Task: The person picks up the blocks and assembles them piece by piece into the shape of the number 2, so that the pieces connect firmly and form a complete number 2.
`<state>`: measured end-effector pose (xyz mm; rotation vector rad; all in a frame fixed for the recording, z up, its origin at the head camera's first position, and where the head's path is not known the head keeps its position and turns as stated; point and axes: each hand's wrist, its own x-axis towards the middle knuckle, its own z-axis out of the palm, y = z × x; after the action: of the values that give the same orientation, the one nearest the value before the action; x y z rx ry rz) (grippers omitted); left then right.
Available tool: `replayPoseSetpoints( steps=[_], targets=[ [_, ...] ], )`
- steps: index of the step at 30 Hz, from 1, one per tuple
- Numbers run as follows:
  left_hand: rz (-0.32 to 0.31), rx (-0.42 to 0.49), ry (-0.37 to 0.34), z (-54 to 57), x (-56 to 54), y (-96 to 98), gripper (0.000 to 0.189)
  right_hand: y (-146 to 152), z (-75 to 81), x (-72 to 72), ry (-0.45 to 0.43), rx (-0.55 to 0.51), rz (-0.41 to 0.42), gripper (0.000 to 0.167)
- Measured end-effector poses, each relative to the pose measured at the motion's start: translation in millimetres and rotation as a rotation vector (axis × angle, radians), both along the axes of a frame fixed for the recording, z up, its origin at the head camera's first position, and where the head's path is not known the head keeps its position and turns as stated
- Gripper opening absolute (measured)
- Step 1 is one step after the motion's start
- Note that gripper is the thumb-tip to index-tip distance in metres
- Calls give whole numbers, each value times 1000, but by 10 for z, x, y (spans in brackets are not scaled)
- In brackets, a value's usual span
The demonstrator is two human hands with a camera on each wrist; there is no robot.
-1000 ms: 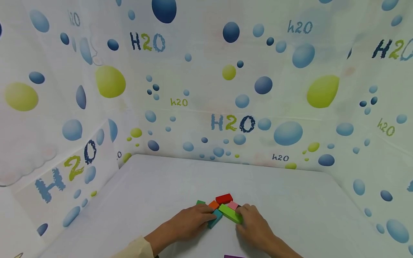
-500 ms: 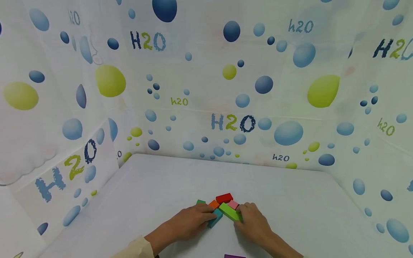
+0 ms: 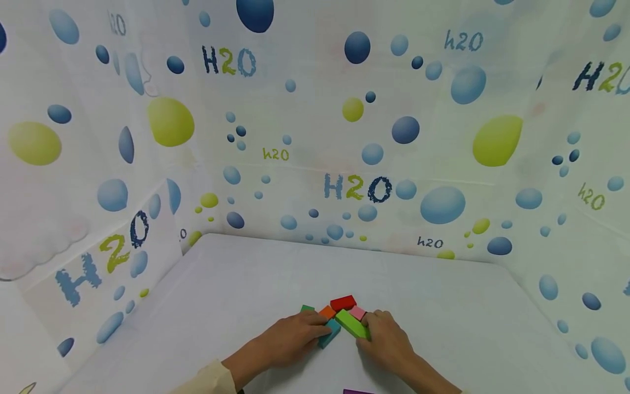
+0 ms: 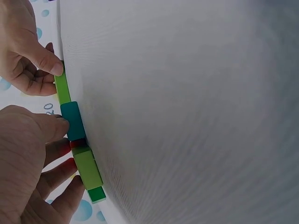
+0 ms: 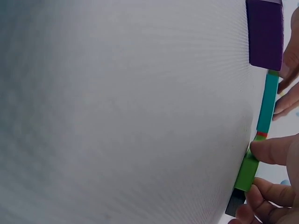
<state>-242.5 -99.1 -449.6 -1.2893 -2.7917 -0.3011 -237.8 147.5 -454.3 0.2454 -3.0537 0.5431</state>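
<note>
Coloured wooden blocks lie close together on the white table. The left hand (image 3: 290, 339) holds a teal block (image 3: 329, 334) at the near left, its thumb (image 4: 58, 128) against the block's upper edge in the left wrist view. Its other fingertips lie along the neighbouring blocks, including a green one (image 4: 96, 194). At the near right, the right hand (image 3: 386, 339) grips the outer end of a light green block (image 3: 352, 324), thumb on the near side. A pink block (image 3: 357, 312) is beside its index finger. In the right wrist view, a black block (image 5: 235, 202) sits by its fingertips.
A red block (image 3: 343, 302) lies at the back of the cluster, and an orange block (image 3: 327, 312) lies between it and the left hand. Nearer the body is a purple block (image 5: 266, 35). A bubble-printed curtain (image 3: 315, 137) surrounds the table's back and sides.
The right hand has shifted slightly on the light green block, whose angle changes a little. The left hand and the other blocks stay in place; the head view drifts slightly.
</note>
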Motion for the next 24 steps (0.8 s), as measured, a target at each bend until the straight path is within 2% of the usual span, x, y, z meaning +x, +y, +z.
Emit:
replayPoseSetpoints(
  steps=[12, 24],
  targets=[
    [7, -8, 21, 20, 29, -3, 38, -13, 5, 0, -30, 7, -8, 32],
    [30, -9, -3, 13, 11, 25, 38, -31, 35, 29, -76, 44, -52, 35]
  ],
)
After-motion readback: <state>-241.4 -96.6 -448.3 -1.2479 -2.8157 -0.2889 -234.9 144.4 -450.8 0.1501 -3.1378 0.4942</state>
